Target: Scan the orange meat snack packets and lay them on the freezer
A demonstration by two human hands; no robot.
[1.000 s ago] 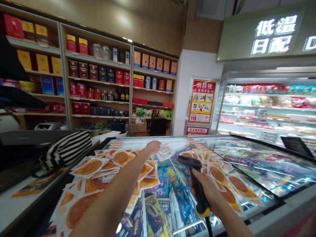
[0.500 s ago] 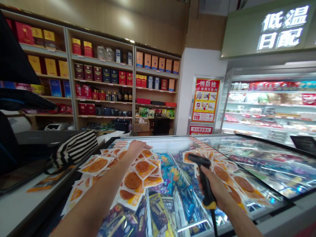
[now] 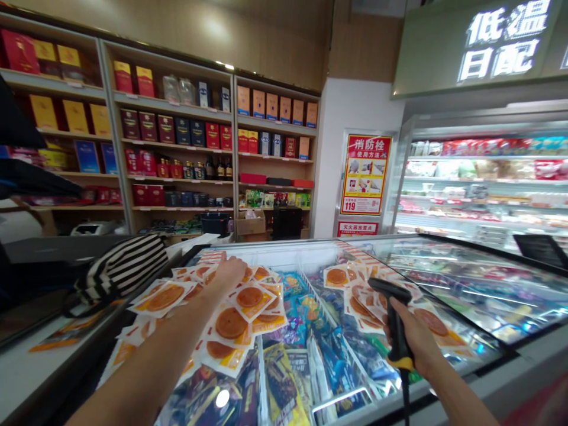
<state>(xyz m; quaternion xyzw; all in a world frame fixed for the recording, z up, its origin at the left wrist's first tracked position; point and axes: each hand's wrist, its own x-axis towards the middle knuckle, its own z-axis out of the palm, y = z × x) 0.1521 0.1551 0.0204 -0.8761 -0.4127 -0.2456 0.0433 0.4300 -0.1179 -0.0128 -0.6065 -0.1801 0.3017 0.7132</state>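
Observation:
My right hand point(image 3: 415, 334) is closed around the grip of a black barcode scanner point(image 3: 398, 325) with a yellow band at its base. The scanner's head points left, above packets of round, flat orange-brown food point(image 3: 361, 305) on the freezer's right side. Its cable hangs down toward the bottom edge. My left hand point(image 3: 231, 271) is over the far end of a larger spread of the same packets point(image 3: 231, 322) on the left. Its fingers curl downward, and their tips are hidden, so anything in them cannot be made out.
The packets lie on a glass-topped chest freezer point(image 3: 323, 251) with bagged goods point(image 3: 284, 378) visible below. A striped bag point(image 3: 128, 266) sits on the left counter. Shelves of boxes and bottles point(image 3: 177, 130) stand behind; a lit refrigerated cabinet point(image 3: 479, 189) is at right.
My right hand and the scanner have moved right, uncovering more of the right-hand packets. My left hand has shifted slightly left, its fingers more curled. The view has turned a little.

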